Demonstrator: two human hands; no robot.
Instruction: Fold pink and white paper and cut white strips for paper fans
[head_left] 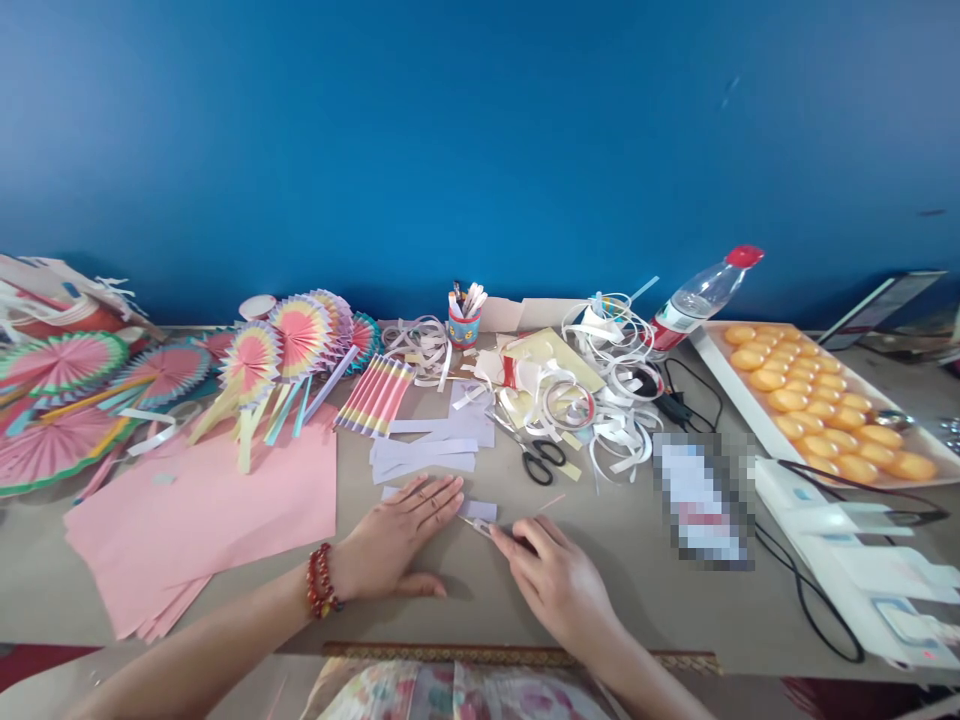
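My left hand (409, 535) lies flat with its fingers stretched out, pressing a lavender paper strip (480, 510) against the table. The strip pokes out on both sides of the fingers. In my right hand (559, 580) is a small craft knife (478, 525), its tip at the strip's lower edge beside my left fingertips. The knife's handle is mostly hidden by the fingers. More lavender strips (424, 458) lie just beyond my left hand. Black-handled scissors (544, 462) rest farther back on the right. A folded pink, yellow and purple paper piece (375, 395) lies behind the strips.
Pink paper sheets (217, 510) and finished paper fans (300, 330) cover the left side. White paper scraps (622, 420), a pen cup (464, 325) and a tilted plastic bottle (701, 300) stand toward the wall. On the right are a tray of orange domes (720, 370) and a white power strip (817, 560) with cables.
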